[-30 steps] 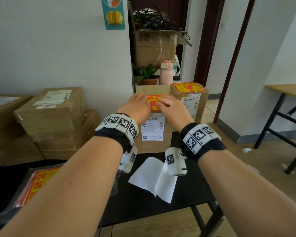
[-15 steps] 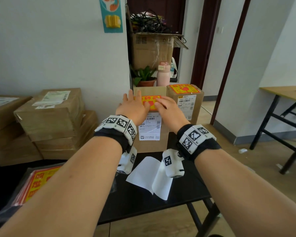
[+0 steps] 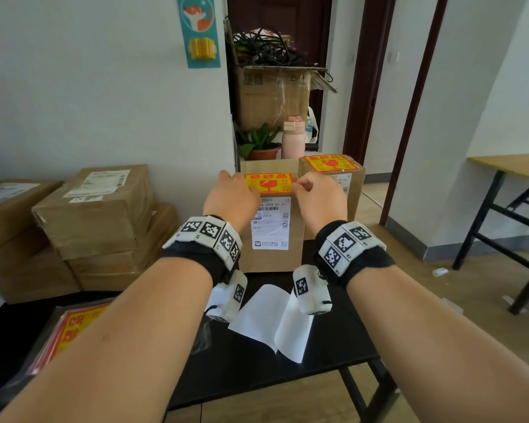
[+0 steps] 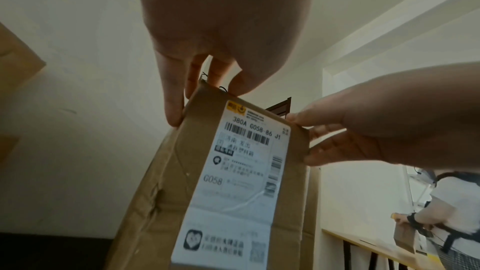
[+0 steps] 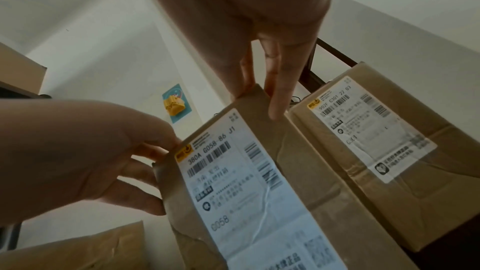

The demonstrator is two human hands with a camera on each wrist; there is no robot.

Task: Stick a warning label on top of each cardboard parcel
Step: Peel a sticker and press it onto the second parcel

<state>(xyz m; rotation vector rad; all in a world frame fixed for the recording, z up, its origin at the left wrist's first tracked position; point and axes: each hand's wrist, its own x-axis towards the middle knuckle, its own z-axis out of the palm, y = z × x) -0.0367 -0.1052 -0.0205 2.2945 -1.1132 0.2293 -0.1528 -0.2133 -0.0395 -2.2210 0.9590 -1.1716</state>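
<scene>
Both hands at top of the near parcel (image 3: pixel 272 227), which stands upright on the black table (image 3: pixel 287 374), shipping slip (image 3: pixel 271 222) facing me.

Warning label (image 3: pixel 268 183) (red/yellow) lies on the parcel's top face, looks stuck down; can't tell if edges are fully seated.

L hand (image 3: pixel 231 198): fingers straight, spread over the top-left corner. Wrist view shows the fingertips (image 4: pixel 172 114) touching the box's upper left edge, nothing pinched.

R hand (image 3: pixel 318 198): fingers extended along the top-right edge, loosely bent, holding nothing. Wrist view has one fingertip (image 5: pixel 276 110) lying down the side next to the 2nd parcel.

2nd parcel (image 3: pixel 333 184) just beside on the right, its own label (image 3: pixel 330 163) already on top. Unlabelled boxes (image 3: pixel 95 209) stacked well to the left. Label stack (image 3: pixel 64 334) in a clear bag at near-left table edge; white backing sheets (image 3: pixel 275 322) lying between the wrists.

Handling (judgement):
- Box is stiff card, tall and narrow, prob. light, so may tip if pushed sideways. Press straight down, or steady it w/ one hand on each upper side edge.
- Dent visible on the left face; card gives there, avoid squeezing it.
- Label is thin and floppy, grabs on contact. Rub from centre outward to the corners.

Step in hand: prob. final smoothing.
</scene>
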